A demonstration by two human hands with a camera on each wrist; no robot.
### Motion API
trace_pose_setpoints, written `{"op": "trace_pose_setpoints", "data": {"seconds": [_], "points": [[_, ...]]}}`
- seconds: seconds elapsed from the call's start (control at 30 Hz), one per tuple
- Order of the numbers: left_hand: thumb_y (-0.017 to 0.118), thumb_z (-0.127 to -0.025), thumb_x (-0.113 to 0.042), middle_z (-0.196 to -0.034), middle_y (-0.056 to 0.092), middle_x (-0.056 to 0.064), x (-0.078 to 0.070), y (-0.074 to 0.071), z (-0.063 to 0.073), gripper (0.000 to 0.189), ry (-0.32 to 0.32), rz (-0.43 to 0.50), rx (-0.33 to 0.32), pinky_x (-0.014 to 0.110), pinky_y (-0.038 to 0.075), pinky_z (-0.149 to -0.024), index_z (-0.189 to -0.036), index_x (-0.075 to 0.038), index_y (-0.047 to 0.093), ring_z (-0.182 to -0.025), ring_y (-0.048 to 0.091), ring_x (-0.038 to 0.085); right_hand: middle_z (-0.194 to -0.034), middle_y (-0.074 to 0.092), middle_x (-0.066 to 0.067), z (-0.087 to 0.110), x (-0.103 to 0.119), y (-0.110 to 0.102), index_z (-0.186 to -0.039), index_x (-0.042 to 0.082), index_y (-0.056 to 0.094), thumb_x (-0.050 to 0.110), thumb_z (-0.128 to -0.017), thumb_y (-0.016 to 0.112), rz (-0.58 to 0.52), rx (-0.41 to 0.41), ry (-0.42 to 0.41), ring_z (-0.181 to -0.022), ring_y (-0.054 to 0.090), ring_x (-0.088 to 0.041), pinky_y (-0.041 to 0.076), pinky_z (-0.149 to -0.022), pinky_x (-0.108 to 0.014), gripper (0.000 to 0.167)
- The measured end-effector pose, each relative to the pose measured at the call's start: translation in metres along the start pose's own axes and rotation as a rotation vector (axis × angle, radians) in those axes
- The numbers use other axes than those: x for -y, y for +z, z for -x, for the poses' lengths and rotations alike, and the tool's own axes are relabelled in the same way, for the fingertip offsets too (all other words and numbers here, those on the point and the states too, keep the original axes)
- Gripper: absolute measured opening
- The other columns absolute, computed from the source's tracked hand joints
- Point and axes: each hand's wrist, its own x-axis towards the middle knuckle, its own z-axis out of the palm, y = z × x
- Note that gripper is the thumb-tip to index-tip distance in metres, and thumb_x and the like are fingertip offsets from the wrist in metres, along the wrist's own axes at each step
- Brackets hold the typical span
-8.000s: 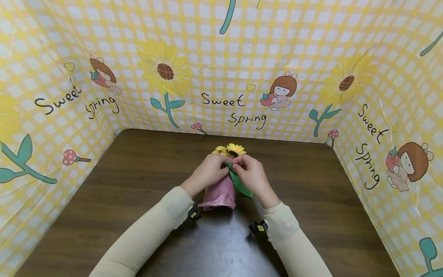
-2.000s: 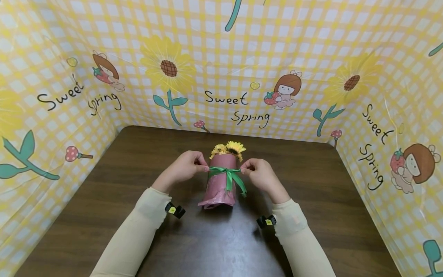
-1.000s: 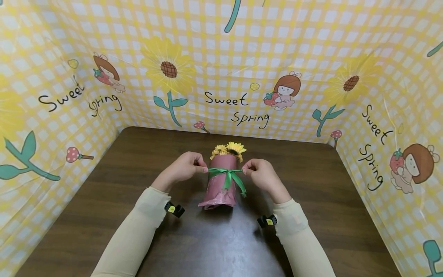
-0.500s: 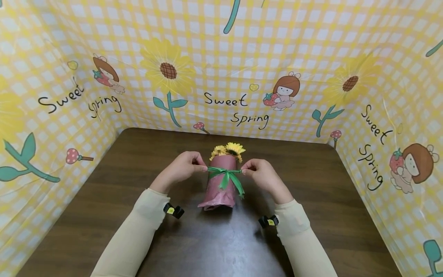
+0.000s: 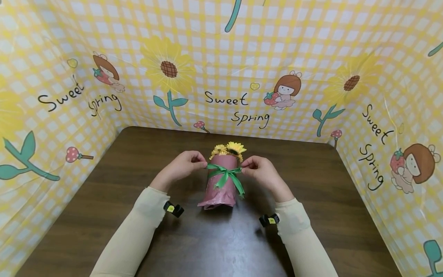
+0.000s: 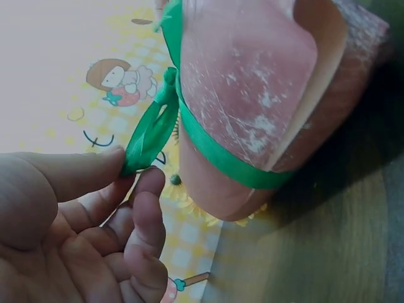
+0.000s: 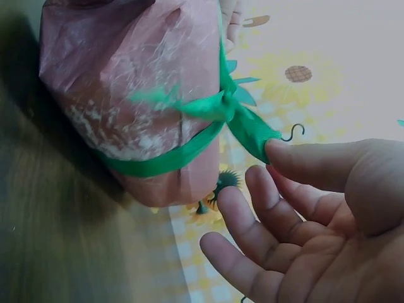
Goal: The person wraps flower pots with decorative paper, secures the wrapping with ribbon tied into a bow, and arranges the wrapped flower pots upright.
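Note:
A bouquet of yellow sunflowers (image 5: 235,148) wrapped in pink paper (image 5: 220,191) lies on the table, blooms toward the far side. Round the wrap runs a green ribbon (image 5: 226,172), knotted in a bow at the front with two tails hanging down. My left hand (image 5: 181,167) pinches the left loop of the bow between thumb and forefinger; the left wrist view shows this loop (image 6: 150,136) plainly. On the other side my right hand (image 5: 264,175) pinches the right loop (image 7: 254,134) with thumb and forefinger, its other fingers spread loosely.
The dark wooden table (image 5: 214,246) reaches back to a yellow checked cloth (image 5: 228,57) that hangs behind it and on both sides. A black wrist camera (image 5: 174,209) sits at the left cuff, another camera (image 5: 269,220) at the right.
Eight seconds ago both hands were together at the knot; now they are apart, each at a bow loop. Over the last second the ribbon tails have shifted slightly left and the loops look wider.

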Motion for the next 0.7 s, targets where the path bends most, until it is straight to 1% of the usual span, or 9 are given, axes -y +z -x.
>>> {"op": "trace_pose_setpoints", "data": {"seconds": [0.1,0.17,0.23,0.3,0.4,0.5,0.6,0.7], "points": [[0.063,-0.103,-0.026,-0.103,0.068,0.017,0.005,0.0,-0.002,0.018,-0.029,0.0,0.012,0.034,0.048,-0.074,-0.103,-0.009,0.07,-0.09,0.059,0.027,-0.094,0.069,-0.008,-0.002,-0.005,0.001,-0.107,0.006,0.072,0.012,-0.094,0.073,0.021,-0.027,0.012,-0.085,0.062,-0.021,0.052,-0.075,-0.032,0.014],[0.061,-0.104,-0.022,-0.103,0.068,0.017,0.01,0.0,-0.003,0.018,-0.056,0.004,0.035,0.034,0.049,-0.071,-0.105,-0.006,0.069,-0.089,0.06,0.028,-0.094,0.069,-0.008,-0.004,-0.01,0.002,-0.108,0.004,0.072,0.011,-0.095,0.071,0.051,-0.044,0.019,-0.085,0.062,-0.02,0.051,-0.074,-0.031,0.015],[0.061,-0.103,-0.021,-0.104,0.067,0.017,0.015,0.001,-0.004,0.02,-0.097,0.012,0.068,0.037,0.052,-0.071,-0.11,-0.004,0.068,-0.089,0.062,0.027,-0.094,0.07,-0.009,-0.007,-0.016,0.005,-0.11,0.001,0.071,0.01,-0.096,0.07,0.066,-0.05,0.034,-0.085,0.063,-0.019,0.051,-0.074,-0.031,0.017],[0.061,-0.103,-0.023,-0.107,0.068,0.017,0.018,0.003,-0.005,0.026,-0.14,0.027,0.12,0.039,0.054,-0.071,-0.116,-0.002,0.067,-0.09,0.065,0.027,-0.097,0.072,-0.012,-0.008,-0.021,0.008,-0.112,-0.001,0.071,0.011,-0.098,0.068,0.05,-0.039,0.057,-0.086,0.067,-0.022,0.054,-0.074,-0.032,0.019],[0.064,-0.102,-0.035,-0.112,0.069,0.014,0.021,0.007,-0.007,0.04,-0.204,0.058,0.198,0.041,0.057,-0.073,-0.123,-0.002,0.067,-0.094,0.069,0.025,-0.104,0.072,-0.019,-0.01,-0.024,0.014,-0.117,-0.002,0.069,0.018,-0.101,0.066,-0.047,0.014,0.132,-0.089,0.071,-0.028,0.059,-0.077,-0.038,0.026],[0.063,-0.1,-0.049,-0.117,0.071,0.011,0.021,0.013,-0.008,0.053,-0.24,0.084,0.27,0.038,0.058,-0.074,-0.127,-0.004,0.066,-0.098,0.071,0.023,-0.111,0.071,-0.022,-0.011,-0.026,0.02,-0.123,-0.003,0.066,0.028,-0.104,0.062,-0.156,0.1,0.211,-0.092,0.072,-0.03,0.061,-0.081,-0.044,0.037],[0.062,-0.098,-0.055,-0.117,0.072,0.008,0.021,0.018,-0.009,0.058,-0.257,0.098,0.308,0.04,0.059,-0.076,-0.128,-0.005,0.067,-0.1,0.072,0.023,-0.108,0.071,-0.019,-0.012,-0.027,0.026,-0.125,-0.006,0.064,0.028,-0.105,0.059,-0.218,0.182,0.256,-0.088,0.072,-0.023,0.061,-0.08,-0.042,0.04],[0.061,-0.098,-0.056,-0.113,0.074,0.007,0.02,0.024,-0.01,0.055,-0.273,0.113,0.319,0.041,0.059,-0.077,-0.124,-0.007,0.069,-0.098,0.073,0.023,-0.1,0.071,-0.014,-0.011,-0.028,0.031,-0.126,-0.008,0.061,0.025,-0.105,0.056,-0.268,0.238,0.279,-0.082,0.071,-0.018,0.061,-0.076,-0.039,0.04]]}}
